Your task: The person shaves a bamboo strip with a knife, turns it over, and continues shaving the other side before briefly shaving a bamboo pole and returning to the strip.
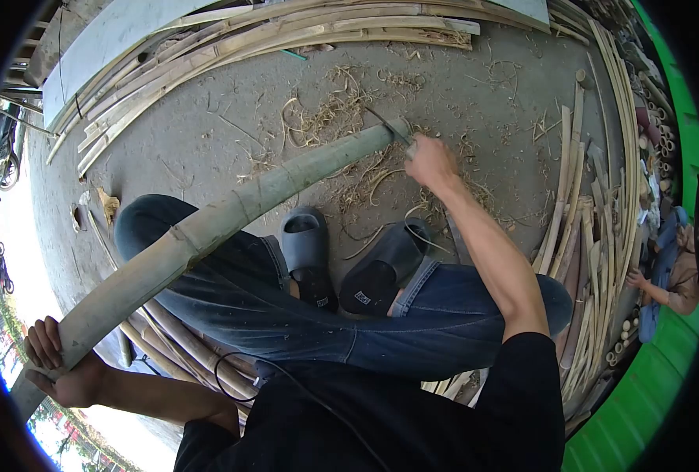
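A long, thick bamboo pole slants across my lap, from the lower left up to the shavings on the ground. My left hand is wrapped round its near end, fingers over the top. At the far end my right hand is closed on the handle of a knife, whose narrow dark blade lies across the pole's tip. The pole's middle rests over my bent left leg. Curled bamboo shavings lie around the far end.
Split bamboo strips lie along the back, with more strips piled on the right. My slippers stand on the concrete floor. Another person sits at the far right by a green corrugated panel.
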Demonstrator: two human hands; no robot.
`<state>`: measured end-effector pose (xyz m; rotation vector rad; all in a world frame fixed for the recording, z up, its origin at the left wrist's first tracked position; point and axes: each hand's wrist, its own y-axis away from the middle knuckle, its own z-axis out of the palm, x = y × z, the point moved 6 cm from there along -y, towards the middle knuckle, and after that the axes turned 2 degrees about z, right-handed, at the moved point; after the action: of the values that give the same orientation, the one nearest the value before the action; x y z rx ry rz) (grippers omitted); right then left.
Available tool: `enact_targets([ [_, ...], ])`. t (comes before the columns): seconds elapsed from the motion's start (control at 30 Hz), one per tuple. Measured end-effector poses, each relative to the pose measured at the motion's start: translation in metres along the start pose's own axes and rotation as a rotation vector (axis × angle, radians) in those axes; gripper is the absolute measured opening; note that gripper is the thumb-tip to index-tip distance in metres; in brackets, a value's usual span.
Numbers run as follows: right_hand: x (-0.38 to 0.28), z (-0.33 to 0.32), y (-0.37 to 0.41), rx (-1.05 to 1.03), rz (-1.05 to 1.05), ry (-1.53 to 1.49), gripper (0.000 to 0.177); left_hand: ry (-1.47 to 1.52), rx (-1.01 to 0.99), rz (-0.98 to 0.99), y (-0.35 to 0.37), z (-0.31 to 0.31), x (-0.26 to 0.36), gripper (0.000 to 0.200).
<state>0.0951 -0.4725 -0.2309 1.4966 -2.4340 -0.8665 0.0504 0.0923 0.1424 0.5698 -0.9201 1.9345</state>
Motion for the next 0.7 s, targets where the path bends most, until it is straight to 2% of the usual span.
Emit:
enact_targets([
  [0.03,-0.005,-0.002,0.007,0.103,-0.055,-0.063,0.046,0.001,-0.001,-0.004,-0.001,-0.001,-0.003,0.027],
  [0.07,0.008,0.001,-0.006,-0.034,0.019,-0.013,0.045,0.006,0.003,-0.013,-0.001,-0.002,-0.003,0.027],
  [0.17,0.034,-0.001,-0.031,-0.076,0.121,0.059,0.047,0.021,-0.010,-0.022,-0.006,0.004,-0.004,0.026],
  [0.23,0.017,0.003,-0.016,-0.088,0.061,0.070,0.049,0.009,-0.052,-0.052,-0.004,0.010,-0.004,0.025],
  [0.33,0.025,0.002,-0.011,0.021,0.025,-0.048,0.050,0.011,-0.067,-0.031,-0.006,0.003,-0.005,0.025],
  [0.4,0.043,-0.009,-0.037,-0.166,0.116,0.098,0.051,0.032,-0.126,-0.013,-0.012,0.001,-0.010,0.026],
  [0.43,0.038,-0.006,-0.032,-0.170,0.110,0.097,0.051,0.032,-0.137,-0.015,-0.013,0.001,-0.008,0.026],
  [0.5,0.022,-0.010,-0.012,-0.001,-0.010,-0.001,0.048,0.020,-0.134,-0.029,-0.013,0.000,-0.006,0.026],
  [0.6,0.042,-0.010,-0.031,-0.067,0.081,0.067,0.044,0.033,-0.112,0.004,-0.014,-0.003,-0.007,0.027],
  [0.7,0.033,-0.013,-0.027,-0.106,0.075,0.048,0.041,0.038,-0.155,0.000,-0.018,0.003,-0.008,0.028],
])
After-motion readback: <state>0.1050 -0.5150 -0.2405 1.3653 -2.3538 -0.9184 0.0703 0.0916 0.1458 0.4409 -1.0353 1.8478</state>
